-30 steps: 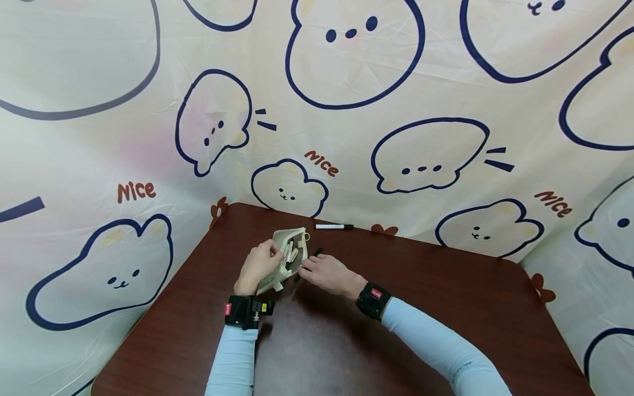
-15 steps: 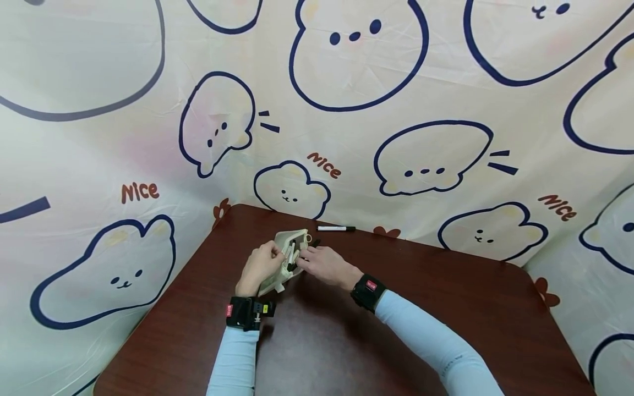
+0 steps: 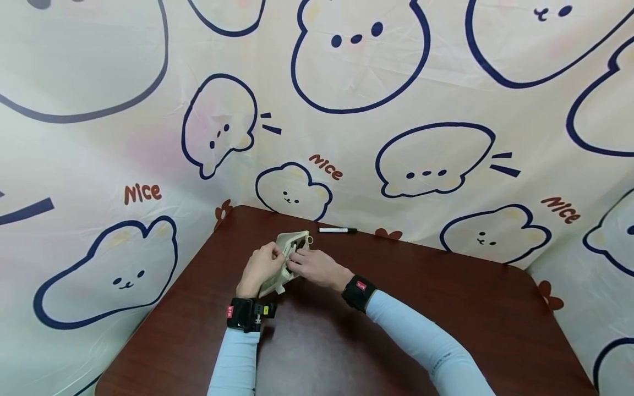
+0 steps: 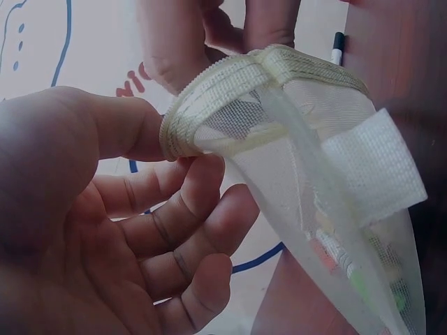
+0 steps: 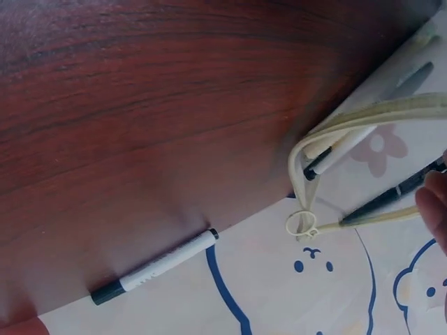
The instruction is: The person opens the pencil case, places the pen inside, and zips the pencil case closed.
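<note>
A cream mesh zip pouch (image 3: pixel 286 238) stands open-mouthed on the table. My left hand (image 3: pixel 260 268) pinches its zipped rim between thumb and forefinger; the other fingers curl loosely below, as the left wrist view shows. At the pouch's mouth, my right hand (image 3: pixel 317 268) holds a black pen (image 5: pixel 394 193), whose far end lies across the rim in the right wrist view. Inside the pouch is a white pen with a black end (image 5: pixel 339 152), among other items partly hidden by the mesh. Only the fingertips (image 5: pixel 434 206) of my right hand show in that view.
A white marker with a black cap (image 3: pixel 337 230) lies near the table's back edge, right of the pouch. The brown table (image 3: pixel 421 291) meets a cartoon-printed cloth (image 3: pixel 346 137) behind. A ring pull (image 5: pixel 302 224) hangs from the pouch's zip.
My right hand has moved left, bringing the black pen from beside the pouch to its opening. The left hand keeps its grip on the rim.
</note>
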